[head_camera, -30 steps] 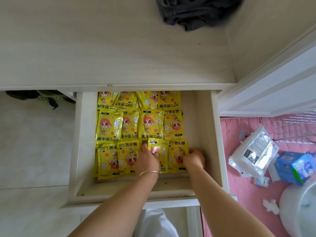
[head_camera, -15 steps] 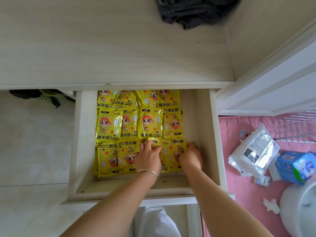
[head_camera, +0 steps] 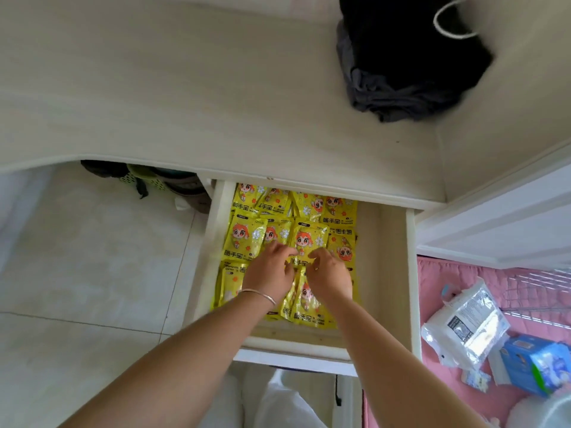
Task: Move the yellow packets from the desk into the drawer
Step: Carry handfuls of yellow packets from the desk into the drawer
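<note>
Yellow glossy foil packets with a red-haired cartoon figure lie under both hands in the open pale wooden drawer. The left hand, with a thin silver bracelet on the wrist, rests on the middle rows with its fingers bent toward one packet. The right hand is just beside it, its fingertips also bent onto the same packet. Whether either hand really pinches the foil or only presses it flat, I cannot tell.

Around the hands, the packets cover the drawer floor in overlapping rows, from the near wall to the part hidden under the light wooden desk top. No yellow packet shows on the desk, so I judge the moving is nearly done and only tidying remains.

These packets look light, thin and slippery; a pinch at the sealed edge should hold better than at the smooth face. To the right of the hands a bare strip of drawer floor leaves room for sliding. Beyond the hands, the desk edge hangs over the far row, so lifting there is tight.
</note>
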